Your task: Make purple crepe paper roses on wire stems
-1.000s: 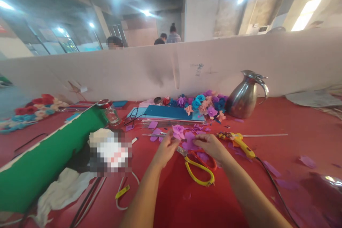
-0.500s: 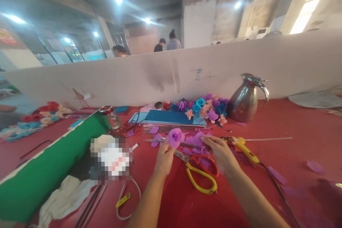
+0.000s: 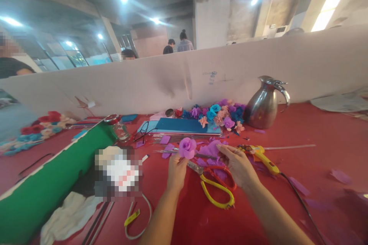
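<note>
My left hand (image 3: pixel 177 170) is closed around the base of a purple paper flower (image 3: pixel 188 147), its bloom upright above the fingers. To its right, my right hand (image 3: pixel 240 164) pinches the edge of a purple paper petal (image 3: pixel 212 148) between thumb and fingers. A small gap separates flower and petal. Scissors (image 3: pixel 217 197) with one yellow and one red handle lie below, between my hands, blades pointing left. More purple petals (image 3: pixel 201 162) are scattered around them. Beyond my right hand lies a yellow glue gun (image 3: pixel 267 162) with a clear stick in its back.
A steel jug (image 3: pixel 262 105) stands behind, beside a pile of paper flowers (image 3: pixel 220 115). Blue paper sheets (image 3: pixel 178 125), glasses (image 3: pixel 143 132) and a glass jar (image 3: pixel 120 128) are at the back. A green board (image 3: pixel 57 183) runs along the left. Other people stand beyond the partition (image 3: pixel 138 80).
The flower has turned slightly in my left hand, and my right hand keeps its pinch on the petal. The view has shifted a little; a person now shows at the far left.
</note>
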A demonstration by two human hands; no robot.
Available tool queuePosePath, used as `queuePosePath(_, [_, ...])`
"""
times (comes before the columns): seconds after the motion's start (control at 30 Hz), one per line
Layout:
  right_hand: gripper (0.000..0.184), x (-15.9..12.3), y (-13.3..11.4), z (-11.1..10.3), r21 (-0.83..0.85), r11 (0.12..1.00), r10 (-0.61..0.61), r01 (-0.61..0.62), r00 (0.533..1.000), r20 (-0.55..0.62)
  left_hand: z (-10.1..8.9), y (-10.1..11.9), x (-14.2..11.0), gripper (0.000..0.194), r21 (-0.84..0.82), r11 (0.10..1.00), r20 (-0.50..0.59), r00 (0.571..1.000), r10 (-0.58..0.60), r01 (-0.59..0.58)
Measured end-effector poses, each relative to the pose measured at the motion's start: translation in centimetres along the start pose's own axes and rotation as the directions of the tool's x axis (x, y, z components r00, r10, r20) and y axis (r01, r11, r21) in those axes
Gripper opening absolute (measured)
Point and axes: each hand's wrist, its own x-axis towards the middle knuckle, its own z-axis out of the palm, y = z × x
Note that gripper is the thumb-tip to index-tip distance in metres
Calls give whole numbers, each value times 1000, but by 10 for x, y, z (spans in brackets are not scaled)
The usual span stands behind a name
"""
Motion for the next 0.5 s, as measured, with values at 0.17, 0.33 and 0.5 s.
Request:
queuePosePath(0.17, [30, -2, -1, 2, 49, 999, 7, -6, 1000, -13, 6, 3, -3, 29, -219, 961, 58, 985, -162, 171])
queuePosePath(0.33, [29, -1, 0, 2, 99, 995, 10, -7, 1000, -24, 9, 8, -4, 34, -353, 887, 102, 954, -281, 298])
queuePosePath(0.5, [33, 0, -1, 3, 130, 991, 26, -21, 999, -42, 11, 9, -4, 34, -360, 867, 164, 938, -305, 345])
